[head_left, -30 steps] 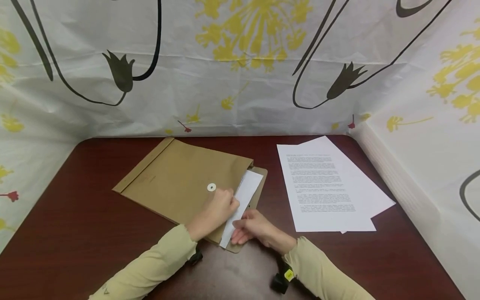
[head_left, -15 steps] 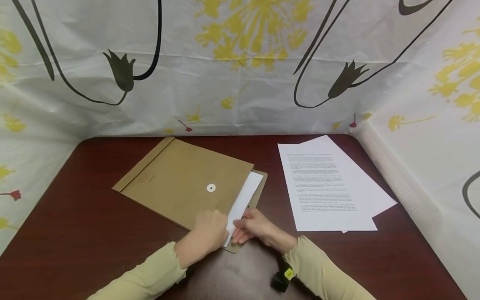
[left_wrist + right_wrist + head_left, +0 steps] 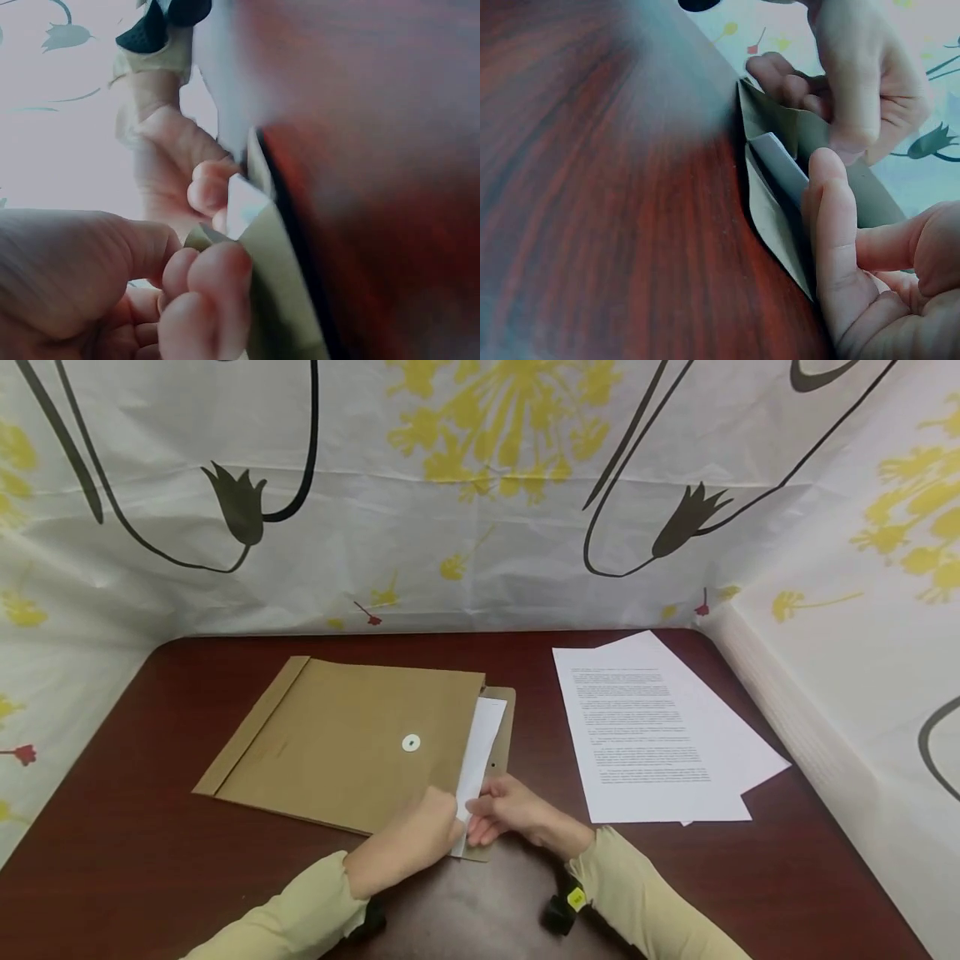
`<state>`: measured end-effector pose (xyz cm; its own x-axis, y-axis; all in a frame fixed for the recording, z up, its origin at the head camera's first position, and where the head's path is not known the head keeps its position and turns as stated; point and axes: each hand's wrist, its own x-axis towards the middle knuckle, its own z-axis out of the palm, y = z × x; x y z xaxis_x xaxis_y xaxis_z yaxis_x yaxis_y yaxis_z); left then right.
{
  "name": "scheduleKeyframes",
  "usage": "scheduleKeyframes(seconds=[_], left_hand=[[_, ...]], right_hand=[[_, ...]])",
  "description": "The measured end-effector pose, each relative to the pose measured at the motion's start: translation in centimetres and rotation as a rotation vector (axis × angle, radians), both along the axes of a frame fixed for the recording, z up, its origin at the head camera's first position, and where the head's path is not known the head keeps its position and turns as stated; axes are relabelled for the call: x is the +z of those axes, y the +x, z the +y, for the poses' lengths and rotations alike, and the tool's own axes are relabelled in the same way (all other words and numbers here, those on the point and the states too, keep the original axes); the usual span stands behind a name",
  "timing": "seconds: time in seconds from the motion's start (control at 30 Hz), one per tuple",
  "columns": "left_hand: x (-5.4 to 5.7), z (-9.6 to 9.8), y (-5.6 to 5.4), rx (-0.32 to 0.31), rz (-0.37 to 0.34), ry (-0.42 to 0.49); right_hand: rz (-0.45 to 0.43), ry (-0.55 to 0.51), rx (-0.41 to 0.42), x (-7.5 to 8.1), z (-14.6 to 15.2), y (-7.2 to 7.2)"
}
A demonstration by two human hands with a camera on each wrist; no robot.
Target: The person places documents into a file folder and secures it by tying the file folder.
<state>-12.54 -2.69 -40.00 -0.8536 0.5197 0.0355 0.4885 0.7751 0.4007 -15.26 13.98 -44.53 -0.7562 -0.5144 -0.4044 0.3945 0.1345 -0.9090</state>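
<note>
"Envelope point(image 3: 337, 718): how many?"

"One, on the table point(image 3: 135, 760), left of centre. It has one round white button point(image 3: 411, 742), one flap point(image 3: 502, 727) and white paper point(image 3: 482, 739) showing at its mouth. Over to the right are at least two loose sheets point(image 3: 637, 735), the top one printed."

"And hands?"

"Two, close together at the mouth's near end. The left hand point(image 3: 418, 831) pinches the envelope's edge between thumb and fingers. The right hand point(image 3: 517, 814) touches the white paper; whether it grips, I can't tell."

"How does the envelope look?"

"Plain brown paper, four-sided, smooth-faced, with a folded band along its left end."

"And the table?"

"Dark red, streaked wood grain, with a dull sheen near the hands."
</note>
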Motion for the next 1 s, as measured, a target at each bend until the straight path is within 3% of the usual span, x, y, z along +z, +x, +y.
scheduleKeyframes(seconds=[0.37,0.6,0.83,1.0], left_hand=[[0.2,0.8,0.4,-0.06,-0.005,0.111],[0.1,0.8,0.2,-0.032,-0.029,0.146],[0.2,0.7,0.1,0.008,-0.134,0.114],[0.3,0.8,0.1,0.003,-0.154,0.103]], right_hand=[[0.108,0.083,0.025,-0.1,-1.0,-0.6],[0.131,0.137,0.048,0.1,-1.1,-1.4],[0.227,0.207,-0.12,0.0,-0.6,-2.9],[0.269,0.207,-0.141,0.0,-0.9,-3.4]])
